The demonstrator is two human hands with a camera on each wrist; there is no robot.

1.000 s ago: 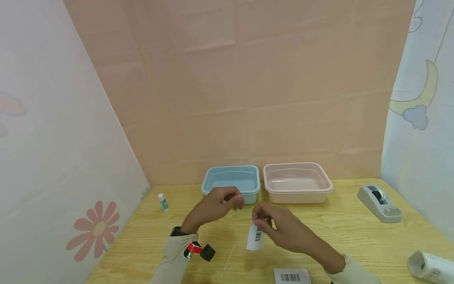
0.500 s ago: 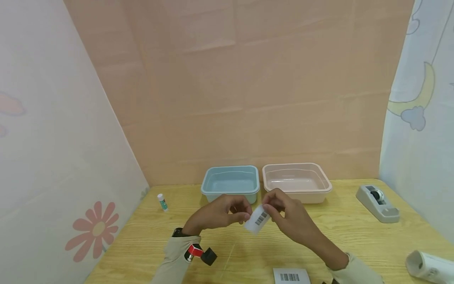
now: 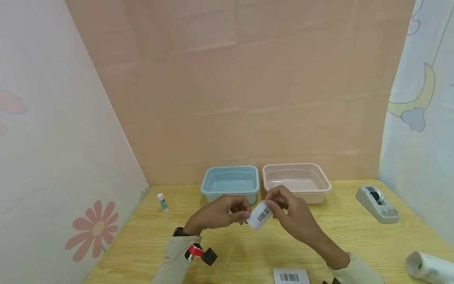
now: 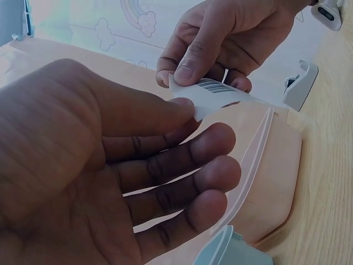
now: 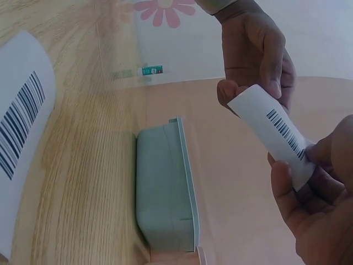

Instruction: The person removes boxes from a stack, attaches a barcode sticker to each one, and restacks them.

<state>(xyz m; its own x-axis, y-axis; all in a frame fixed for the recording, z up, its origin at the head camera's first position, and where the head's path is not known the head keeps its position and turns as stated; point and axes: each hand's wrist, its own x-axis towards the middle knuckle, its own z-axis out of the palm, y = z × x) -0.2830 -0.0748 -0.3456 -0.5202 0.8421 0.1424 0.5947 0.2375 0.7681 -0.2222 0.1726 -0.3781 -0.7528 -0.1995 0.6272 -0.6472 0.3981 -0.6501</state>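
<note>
Between both hands, raised over the table, is a small white barcode label (image 3: 260, 215) with black bars on its face. The left hand (image 3: 227, 212) pinches one edge between thumb and index finger, its other fingers loosely curled in the left wrist view. At the opposite end the right hand (image 3: 293, 213) pinches the label with thumb and fingertips. The label (image 5: 274, 130) tilts and bends slightly in the right wrist view. A second white paper with a barcode (image 3: 291, 276) lies on the table near the front, below the right hand.
Behind the hands stand a blue basin (image 3: 230, 181) and a pink basin (image 3: 297, 183) side by side. A glue stick (image 3: 162, 202) stands at left. At right are a tape dispenser (image 3: 377, 204) and a rolled paper (image 3: 430, 267) on the wooden table (image 3: 142, 244).
The left hand has moved to the label and now pinches its edge. The right hand has risen and shifted right, turning the label from hanging down to a slant between both hands.
</note>
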